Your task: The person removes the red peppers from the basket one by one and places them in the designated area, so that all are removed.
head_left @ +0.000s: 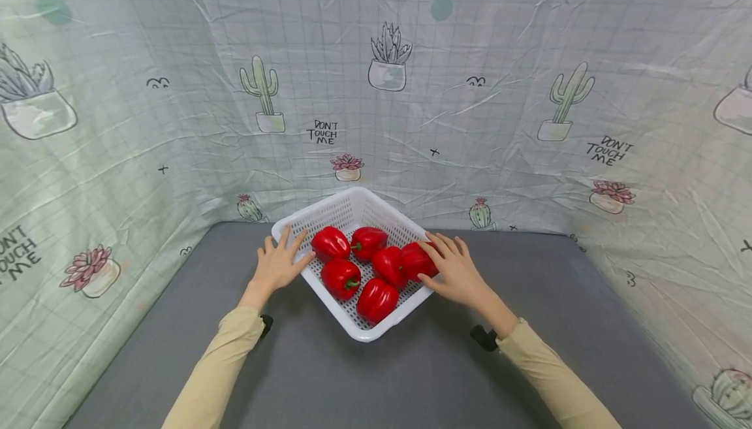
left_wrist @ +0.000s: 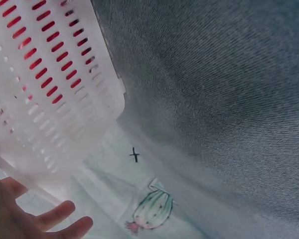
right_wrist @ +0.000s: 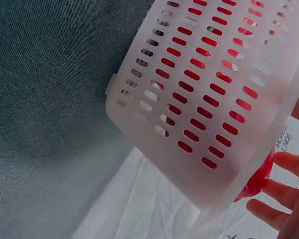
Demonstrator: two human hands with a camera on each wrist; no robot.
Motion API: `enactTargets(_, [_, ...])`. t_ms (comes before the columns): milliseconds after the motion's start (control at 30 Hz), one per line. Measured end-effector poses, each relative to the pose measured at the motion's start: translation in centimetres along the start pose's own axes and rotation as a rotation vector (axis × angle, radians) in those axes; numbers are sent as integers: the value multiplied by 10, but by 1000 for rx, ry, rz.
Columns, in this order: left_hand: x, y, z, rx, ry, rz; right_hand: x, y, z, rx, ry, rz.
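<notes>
A white perforated plastic basket [head_left: 378,332] is set cornerwise on the grey surface, with several glossy red bell peppers [head_left: 330,244] inside. At its left corner my left hand [head_left: 276,266] spreads its fingers over the rim, holding nothing. My right hand [head_left: 458,275] is at the right corner, fingers extended over the rim and against the rightmost bell pepper [head_left: 414,260]; whether they press on it I cannot tell. In the right wrist view, red shows through the basket's slotted wall [right_wrist: 189,89], and part of a bell pepper [right_wrist: 256,181] bulges past the rim beside the fingertips.
Grey cloth [head_left: 364,390] covers the work surface around the basket. Behind and on both sides hangs a pale curtain [head_left: 329,44] printed with cacti and potted plants. The basket's far corner is close to the back curtain. Each wrist wears a dark device [head_left: 484,337].
</notes>
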State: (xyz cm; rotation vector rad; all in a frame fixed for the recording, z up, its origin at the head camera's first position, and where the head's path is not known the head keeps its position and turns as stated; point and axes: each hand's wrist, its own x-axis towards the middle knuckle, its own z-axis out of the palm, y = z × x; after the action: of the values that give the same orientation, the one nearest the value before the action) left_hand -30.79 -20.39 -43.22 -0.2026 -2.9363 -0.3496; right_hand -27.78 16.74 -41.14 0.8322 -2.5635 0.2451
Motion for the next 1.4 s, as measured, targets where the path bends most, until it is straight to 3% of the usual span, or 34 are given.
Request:
enactTargets(433, [10,-4,-2,-62,-65,-107,19,-9,1,-39,-102,-30])
enactTargets(900, [11,-1,1,-90,-49,-102,31,-6,1,-44,-221,-70])
enactTargets(1400, [14,0,5,-81,-42,-107,41,-6,4,-113,-285,-93])
